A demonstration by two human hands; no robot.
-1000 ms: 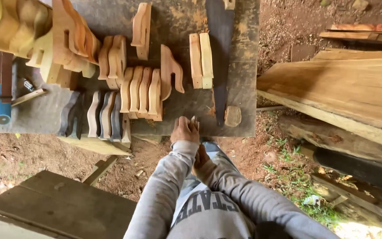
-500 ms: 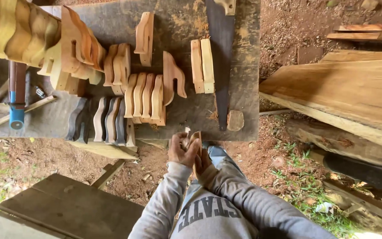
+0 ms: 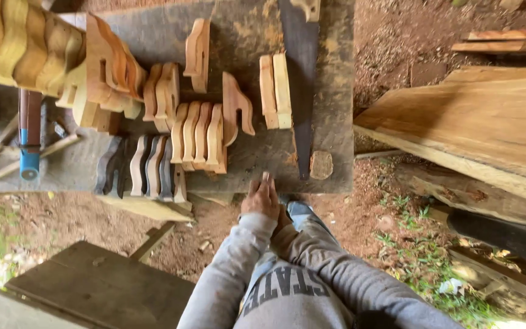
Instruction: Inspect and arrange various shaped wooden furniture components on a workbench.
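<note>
Hands pressed together at the near edge of the workbench (image 3: 312, 183): the left hand (image 3: 262, 198) lay over the right hand (image 3: 282, 220), holding nothing visible. Half a second earlier they were lifted apart; now they rested below the carved wooden pieces (image 3: 199, 134), beside the handsaw (image 3: 301, 91).

The right hand (image 3: 282, 220) is almost wholly hidden beneath the left hand (image 3: 261, 200) at the bench edge, so whether it grips anything cannot be told. The handsaw (image 3: 301, 91) loses its handle at the top edge of the frame, and the stack of curved wooden pieces (image 3: 22, 42) in the upper left is cut off by the corner. The blue-tipped tool (image 3: 30, 137) at the left is partly covered by the stack.
</note>
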